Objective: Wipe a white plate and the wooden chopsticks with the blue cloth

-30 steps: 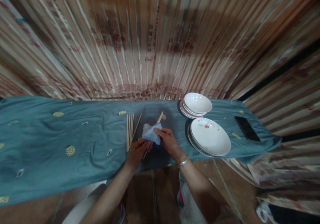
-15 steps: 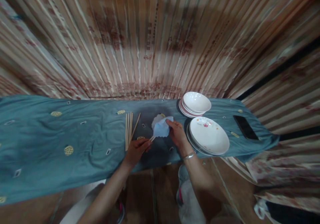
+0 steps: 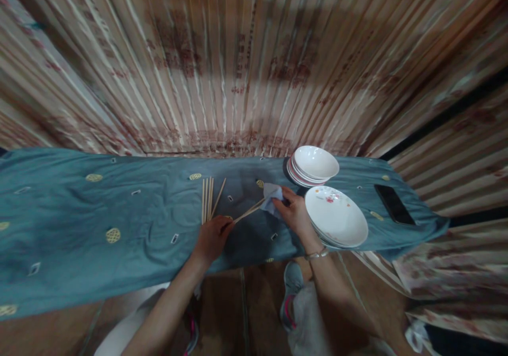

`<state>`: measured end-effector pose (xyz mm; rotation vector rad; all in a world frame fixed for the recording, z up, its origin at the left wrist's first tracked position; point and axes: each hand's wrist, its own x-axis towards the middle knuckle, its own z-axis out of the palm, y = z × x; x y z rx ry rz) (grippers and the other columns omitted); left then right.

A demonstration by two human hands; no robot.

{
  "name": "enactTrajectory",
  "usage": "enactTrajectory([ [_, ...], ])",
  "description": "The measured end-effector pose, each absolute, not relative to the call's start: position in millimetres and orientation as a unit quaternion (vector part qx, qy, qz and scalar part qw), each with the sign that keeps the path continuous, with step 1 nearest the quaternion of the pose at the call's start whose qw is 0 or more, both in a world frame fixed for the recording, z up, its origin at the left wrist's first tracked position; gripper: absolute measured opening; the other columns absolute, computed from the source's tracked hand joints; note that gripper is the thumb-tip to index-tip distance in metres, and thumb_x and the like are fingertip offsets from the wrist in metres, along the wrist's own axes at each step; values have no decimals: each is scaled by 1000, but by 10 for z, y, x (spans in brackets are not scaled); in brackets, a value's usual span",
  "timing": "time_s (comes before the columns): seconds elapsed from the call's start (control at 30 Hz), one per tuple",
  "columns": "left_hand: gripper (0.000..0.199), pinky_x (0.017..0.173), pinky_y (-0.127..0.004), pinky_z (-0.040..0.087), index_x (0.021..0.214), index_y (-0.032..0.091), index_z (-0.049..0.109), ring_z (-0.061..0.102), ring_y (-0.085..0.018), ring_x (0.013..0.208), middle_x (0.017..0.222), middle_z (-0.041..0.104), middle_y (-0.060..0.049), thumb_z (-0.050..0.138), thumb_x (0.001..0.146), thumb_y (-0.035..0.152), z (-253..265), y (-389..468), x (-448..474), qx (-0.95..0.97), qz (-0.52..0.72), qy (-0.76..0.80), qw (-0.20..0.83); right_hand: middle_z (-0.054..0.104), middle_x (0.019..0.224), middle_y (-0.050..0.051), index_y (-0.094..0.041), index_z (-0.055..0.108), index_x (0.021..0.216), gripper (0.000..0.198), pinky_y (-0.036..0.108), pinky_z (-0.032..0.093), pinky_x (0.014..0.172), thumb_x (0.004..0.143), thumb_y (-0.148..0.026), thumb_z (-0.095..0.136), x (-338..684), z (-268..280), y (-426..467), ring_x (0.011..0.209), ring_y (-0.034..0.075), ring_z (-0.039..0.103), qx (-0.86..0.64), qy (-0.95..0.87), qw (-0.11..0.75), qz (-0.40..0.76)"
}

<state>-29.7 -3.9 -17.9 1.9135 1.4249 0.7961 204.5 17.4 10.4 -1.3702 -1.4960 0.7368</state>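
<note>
My left hand point(image 3: 214, 236) is closed on the near ends of a pair of chopsticks point(image 3: 249, 211), which slant up to the right above the cloth. Around their far ends is a pale blue cloth point(image 3: 270, 196), pinched by my right hand point(image 3: 294, 211); those tips are hidden in its folds. Just beyond my left hand, several more wooden chopsticks point(image 3: 207, 200) lie on the table, most side by side and one at an angle. Right of my right hand stands a stack of white plates point(image 3: 337, 217) with a flower pattern on top.
Behind the plates is a stack of white bowls point(image 3: 315, 163). A black phone point(image 3: 394, 203) lies near the right end of the table. A wrinkled teal tablecloth point(image 3: 71, 229) covers the narrow table, and a pleated curtain point(image 3: 222, 70) hangs close behind it.
My right hand and the blue cloth have slid right along the chopsticks toward their far ends, baring more of their length. The cloth is now bunched smaller. My left hand keeps its hold.
</note>
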Motion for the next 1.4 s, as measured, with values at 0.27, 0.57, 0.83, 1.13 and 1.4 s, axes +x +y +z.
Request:
enactTrajectory([
  [0.27,24,72,-30,44,80,17,68,60,-19,78,79,64,-7,45,87,18,-214,-48,-233,835,207,484,160,59,121,11,-16,55,119,45,33,39,97,76,-7,48,1786,88,-22,113,20,53,-533,-818,97,191],
  [0.57,20,77,-35,45,83,17,66,57,-20,81,80,64,-7,47,87,17,-194,29,-249,862,191,461,87,69,95,8,-17,64,96,17,27,39,75,85,-19,50,1812,168,-80,92,20,62,-559,-812,-28,164],
  [0.83,43,108,-60,14,130,19,46,21,-31,138,144,37,-16,47,87,20,-191,34,-35,818,308,484,46,69,85,9,-19,62,93,25,27,36,66,92,-34,42,1844,36,-79,81,19,64,-635,-761,24,129],
  [1.13,52,107,-45,33,140,17,33,40,-22,128,137,45,-15,37,87,16,-690,92,509,789,363,405,286,68,88,14,-15,56,103,23,30,40,67,92,-30,41,1932,3,34,83,23,65,-719,-686,30,107],
  [1.4,52,102,-46,37,127,12,50,51,-25,117,125,57,-17,40,76,7,-801,257,831,756,392,426,305,68,94,10,-17,55,105,19,26,44,75,88,-21,47,1971,51,39,91,19,65,-681,-715,68,141],
])
